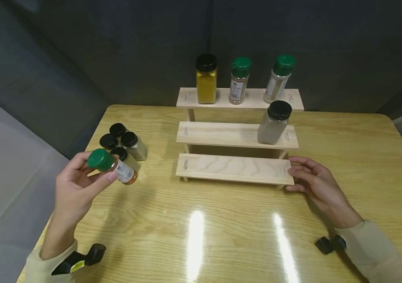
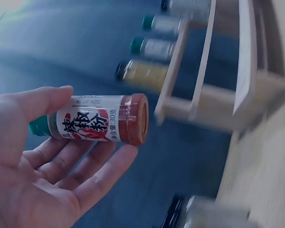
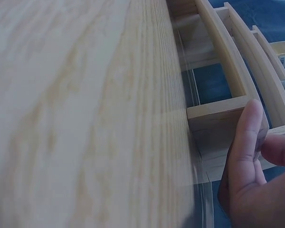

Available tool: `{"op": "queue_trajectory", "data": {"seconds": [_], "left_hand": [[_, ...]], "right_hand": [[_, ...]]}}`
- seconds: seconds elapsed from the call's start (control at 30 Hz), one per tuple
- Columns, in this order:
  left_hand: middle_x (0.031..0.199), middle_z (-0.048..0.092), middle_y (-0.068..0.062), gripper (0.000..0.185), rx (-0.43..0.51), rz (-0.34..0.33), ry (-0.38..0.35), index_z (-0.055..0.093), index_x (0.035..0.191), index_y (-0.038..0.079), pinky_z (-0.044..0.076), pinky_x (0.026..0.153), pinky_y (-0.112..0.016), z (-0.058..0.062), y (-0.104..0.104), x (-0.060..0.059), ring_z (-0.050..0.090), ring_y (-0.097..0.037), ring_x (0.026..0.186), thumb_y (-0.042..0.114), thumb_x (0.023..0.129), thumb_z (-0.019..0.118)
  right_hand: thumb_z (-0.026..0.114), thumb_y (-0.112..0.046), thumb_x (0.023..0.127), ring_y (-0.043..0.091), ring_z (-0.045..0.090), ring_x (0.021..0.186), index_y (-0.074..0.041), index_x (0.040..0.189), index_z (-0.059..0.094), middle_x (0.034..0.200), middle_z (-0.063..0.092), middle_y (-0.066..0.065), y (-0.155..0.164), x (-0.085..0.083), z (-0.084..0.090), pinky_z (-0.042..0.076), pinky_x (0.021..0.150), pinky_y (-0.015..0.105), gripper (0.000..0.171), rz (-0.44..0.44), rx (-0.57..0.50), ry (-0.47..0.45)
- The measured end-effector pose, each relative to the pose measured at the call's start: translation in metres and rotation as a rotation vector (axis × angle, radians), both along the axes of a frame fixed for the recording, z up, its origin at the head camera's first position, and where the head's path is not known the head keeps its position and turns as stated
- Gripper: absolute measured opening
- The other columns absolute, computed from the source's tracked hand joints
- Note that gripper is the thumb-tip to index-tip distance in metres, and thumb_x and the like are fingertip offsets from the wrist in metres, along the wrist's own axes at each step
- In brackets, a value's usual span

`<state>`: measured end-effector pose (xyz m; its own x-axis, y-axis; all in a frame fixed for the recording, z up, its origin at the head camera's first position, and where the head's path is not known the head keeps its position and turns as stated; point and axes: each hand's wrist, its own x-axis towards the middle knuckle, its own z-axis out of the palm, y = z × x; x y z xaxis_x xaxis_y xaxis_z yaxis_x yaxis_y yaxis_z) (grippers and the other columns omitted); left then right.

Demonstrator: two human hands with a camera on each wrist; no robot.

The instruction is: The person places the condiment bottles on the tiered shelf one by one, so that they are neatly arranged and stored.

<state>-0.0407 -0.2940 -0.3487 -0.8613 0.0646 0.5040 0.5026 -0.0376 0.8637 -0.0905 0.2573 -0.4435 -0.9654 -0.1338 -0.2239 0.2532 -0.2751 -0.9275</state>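
My left hand [image 1: 75,188] holds a chili powder jar [image 1: 124,173] between thumb and fingers, tilted, its green cap toward the palm. In the left wrist view the chili powder jar [image 2: 92,118] shows red powder and a printed label. Four-sided jars with black lids, including a near one [image 1: 137,147], stand on the table just beyond that hand. At the three-step wooden spice rack [image 1: 234,167], my right hand [image 1: 322,188] grips the right end of the lowest step. The right wrist view has its fingers [image 3: 247,147] against that end.
On the top step stand a yellow spice jar [image 1: 206,84] with a black lid and two green-capped jars, one in the middle [image 1: 237,84] and one at right [image 1: 276,82]. A black-lidded jar [image 1: 273,127] stands on the middle step's right. Dark cloth [image 1: 144,51] hangs behind the table [image 1: 144,236].
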Motion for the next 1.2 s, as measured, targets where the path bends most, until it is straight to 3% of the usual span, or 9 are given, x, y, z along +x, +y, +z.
{"op": "queue_trajectory", "data": {"seconds": [0.17,0.37,0.63,0.9,1.2], "left_hand": [[0.12,0.075,-0.013,0.045,-0.077,-0.1,-0.065,0.068,0.127,-0.01,0.065,0.091,-0.026,0.004,0.039,-0.015,0.074,-0.02,0.109,-0.029,0.086,0.07],[0.118,0.073,-0.012,0.04,-0.188,-0.173,-0.129,0.064,0.125,-0.014,0.067,0.081,-0.029,0.008,0.09,-0.037,0.072,-0.02,0.106,-0.018,0.088,0.076],[0.113,0.073,-0.015,0.039,-0.211,-0.151,-0.17,0.066,0.126,-0.008,0.066,0.074,-0.029,0.008,0.142,-0.063,0.07,-0.024,0.099,-0.007,0.091,0.081],[0.115,0.074,-0.015,0.04,-0.271,-0.142,-0.257,0.067,0.128,-0.004,0.067,0.083,-0.042,0.017,0.175,-0.092,0.073,-0.03,0.1,-0.001,0.092,0.084],[0.113,0.072,-0.012,0.041,-0.308,-0.148,-0.24,0.068,0.13,-0.002,0.065,0.082,-0.038,0.025,0.208,-0.12,0.072,-0.028,0.1,0.005,0.094,0.084]], "right_hand": [[0.059,0.009,0.109,0.016,0.069,0.092,-0.013,0.127,0.072,0.106,0.067,0.005,0.002,0.0,0.001,0.07,0.073,0.035,0.032,0.007,0.004,0.013],[0.058,0.009,0.11,0.014,0.068,0.094,-0.013,0.129,0.071,0.107,0.067,0.003,0.0,0.0,0.0,0.07,0.074,0.034,0.032,0.012,-0.016,0.034],[0.061,0.006,0.11,0.015,0.068,0.095,-0.011,0.132,0.067,0.109,0.064,0.004,0.0,0.0,0.002,0.07,0.075,0.034,0.029,0.003,0.012,0.002],[0.06,0.007,0.109,0.015,0.068,0.095,-0.01,0.132,0.065,0.109,0.064,0.005,0.0,0.0,0.003,0.07,0.075,0.035,0.028,0.016,0.001,-0.008],[0.061,0.007,0.109,0.015,0.069,0.094,-0.01,0.129,0.066,0.11,0.064,0.005,0.0,0.001,0.002,0.07,0.075,0.035,0.027,0.014,-0.023,-0.016]]}}
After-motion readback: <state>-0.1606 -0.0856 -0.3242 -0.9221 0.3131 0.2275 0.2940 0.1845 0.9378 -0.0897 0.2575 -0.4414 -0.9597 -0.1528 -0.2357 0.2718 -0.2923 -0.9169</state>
